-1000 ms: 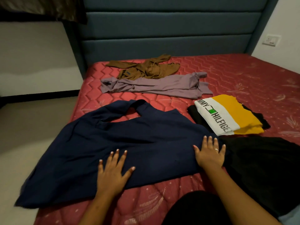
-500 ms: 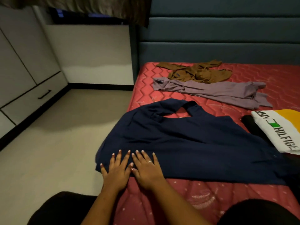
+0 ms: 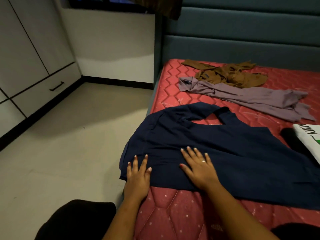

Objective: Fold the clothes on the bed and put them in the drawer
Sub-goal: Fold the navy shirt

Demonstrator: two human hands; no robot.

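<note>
A navy blue garment lies spread flat on the red mattress, its left edge hanging over the bed's side. My left hand lies flat on the garment's lower left corner, fingers straight. My right hand presses flat on the cloth a little to the right, fingers spread. A grey-mauve shirt and a brown shirt lie unfolded farther up the bed. A folded white printed shirt sits on a black garment at the right edge. The closed drawer is in the wardrobe at left.
White wardrobe doors line the left wall. Beige floor lies between wardrobe and bed. A teal padded headboard stands behind the mattress. My dark-clothed knee shows at the bottom.
My right hand has slid from the garment's right side to the left, then moved a little away from my left hand. The view has swung left toward the wardrobe.
</note>
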